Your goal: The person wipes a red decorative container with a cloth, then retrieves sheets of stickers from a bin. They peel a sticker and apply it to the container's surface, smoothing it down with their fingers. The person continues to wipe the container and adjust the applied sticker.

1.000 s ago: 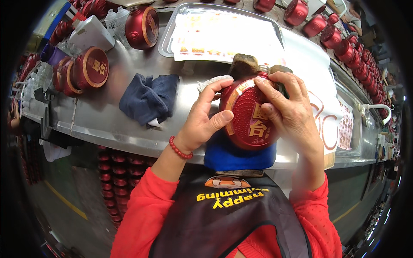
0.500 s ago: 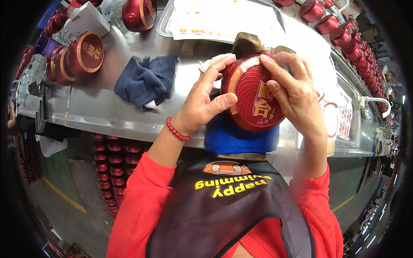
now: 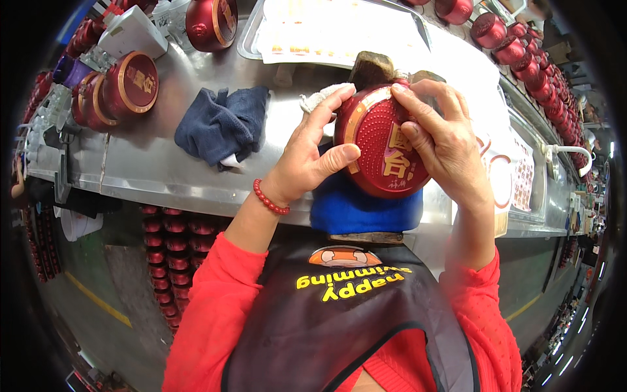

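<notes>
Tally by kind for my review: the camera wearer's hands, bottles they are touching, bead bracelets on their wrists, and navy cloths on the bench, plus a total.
Hands: 2 (left hand, right hand)
Red bottle: 1
Red bead bracelet: 1
Navy cloth: 1
Total: 5

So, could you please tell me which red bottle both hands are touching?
The bottle at the blue pad, between left hand and right hand; neither touches the other bottles.

R hand (image 3: pixel 447 140) hides pt of rd red btl (image 3: pixel 375 147); btl part-covers blue pad (image 3: pixel 366 212) nr bench's (image 3: pixel 153 160) front edge. Far edge: tray (image 3: pixel 248 44) cut off up top, sheet (image 3: pixel 339 29) print washed out.
</notes>
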### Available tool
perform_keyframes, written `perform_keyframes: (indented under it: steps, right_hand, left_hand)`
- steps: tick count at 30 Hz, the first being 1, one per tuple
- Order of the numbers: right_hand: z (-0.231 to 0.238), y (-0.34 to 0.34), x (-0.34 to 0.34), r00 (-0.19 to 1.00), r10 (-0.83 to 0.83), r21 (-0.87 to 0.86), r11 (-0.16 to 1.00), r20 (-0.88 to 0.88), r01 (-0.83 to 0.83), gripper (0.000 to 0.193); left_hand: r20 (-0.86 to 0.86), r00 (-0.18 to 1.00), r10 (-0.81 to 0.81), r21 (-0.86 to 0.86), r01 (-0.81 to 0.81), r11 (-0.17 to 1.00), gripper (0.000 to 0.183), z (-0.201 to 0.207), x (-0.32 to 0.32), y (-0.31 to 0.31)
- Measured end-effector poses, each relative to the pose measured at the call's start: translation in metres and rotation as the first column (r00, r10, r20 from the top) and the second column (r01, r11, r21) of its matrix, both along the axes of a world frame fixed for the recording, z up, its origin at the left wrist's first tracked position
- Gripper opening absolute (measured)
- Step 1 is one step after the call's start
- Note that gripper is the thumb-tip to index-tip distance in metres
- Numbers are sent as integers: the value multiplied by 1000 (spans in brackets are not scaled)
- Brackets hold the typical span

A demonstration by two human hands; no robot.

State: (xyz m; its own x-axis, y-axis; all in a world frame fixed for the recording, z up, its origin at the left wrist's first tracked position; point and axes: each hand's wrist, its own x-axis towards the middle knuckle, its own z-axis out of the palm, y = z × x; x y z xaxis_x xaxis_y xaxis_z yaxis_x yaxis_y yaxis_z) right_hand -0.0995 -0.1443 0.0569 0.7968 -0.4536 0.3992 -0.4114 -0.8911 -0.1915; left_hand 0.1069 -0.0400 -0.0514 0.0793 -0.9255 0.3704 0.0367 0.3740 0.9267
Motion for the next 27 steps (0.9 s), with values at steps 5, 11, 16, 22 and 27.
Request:
perform_keyframes:
  steps: [5, 11, 16, 22, 27]
  right_hand:
    - [2, 1, 0, 1000, -5, 23, 1000, -4, 5, 43]
    - [8, -1, -26, 988, -109, 233, 969, 105, 83, 49]
    - [-13, -7, -53, 976, -165, 329, 938, 143, 111, 45]
    - [-51, -6, -74, 927, -225, 584, 812, 301, 8, 35]
    - [-53, -5, -82, 885, -276, 669, 742, 374, -51, 16]
  left_hand:
    - [162, 973, 166, -77, -155, 985, 90, 6, -2, 8]
    - [608, 662, 439, -379, -244, 893, 83, 29, -8, 21]
    - [762, 524, 380, -376, -119, 919, 78, 60, 6, -8]
    - [885, 395, 247, -298, 73, 952, 71, 96, 2, -49]
    - [909, 354, 221, -290, 153, 945, 64, 105, -10, -60]
